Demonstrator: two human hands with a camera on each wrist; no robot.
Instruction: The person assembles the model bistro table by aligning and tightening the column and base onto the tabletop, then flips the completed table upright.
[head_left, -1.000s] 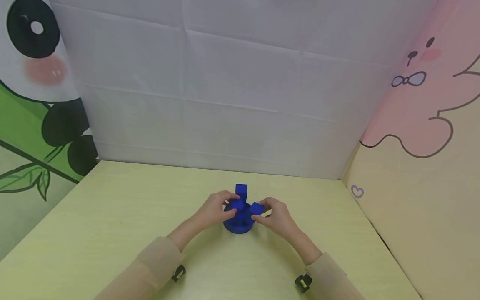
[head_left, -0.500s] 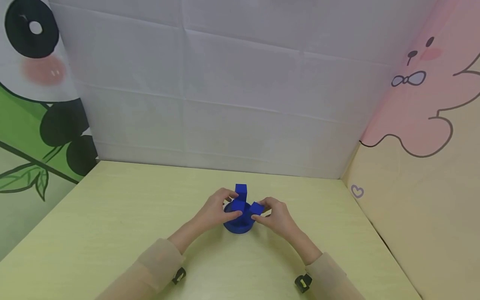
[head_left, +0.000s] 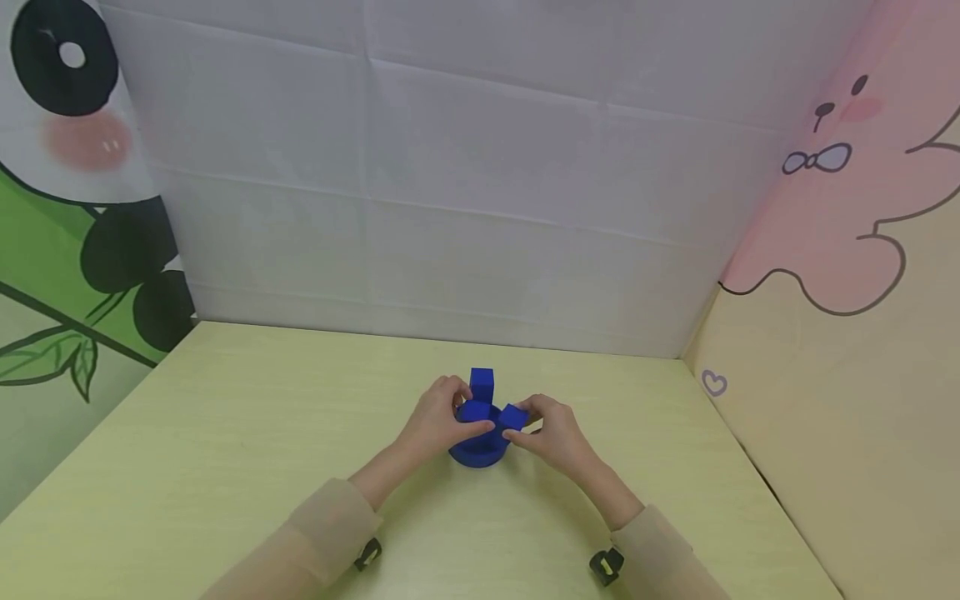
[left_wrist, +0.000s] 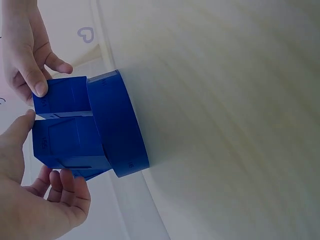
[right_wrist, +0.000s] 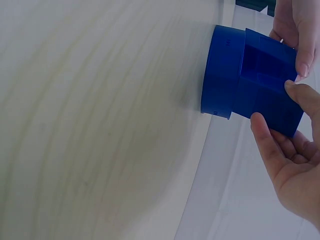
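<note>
A round blue base (head_left: pixel 478 457) stands on the table, with three upright blue rectangular blocks rising from it. My left hand (head_left: pixel 437 423) grips the left block (head_left: pixel 474 412); in the left wrist view its thumb lies at the block's top corner, the fingers along its far side. The right block (head_left: pixel 513 416) is pinched by my right hand (head_left: pixel 558 437), thumb in front and fingers behind. Farther back, the tallest-looking block (head_left: pixel 482 385) is untouched. In the right wrist view the held block (right_wrist: pixel 274 102) meets the base's rim (right_wrist: pixel 220 72). How the block bottoms sit is hidden.
The pale wood-grain table (head_left: pixel 285 400) stretches around the base. A white sheet (head_left: pixel 465 208) hangs behind it, with cartoon-printed panels to the left and right. A black band (head_left: pixel 606 567) shows under the right sleeve.
My left hand has shifted slightly right; its thumb now reaches farther across the front of the left block, which has turned a little. My right hand and the base hold their place.
</note>
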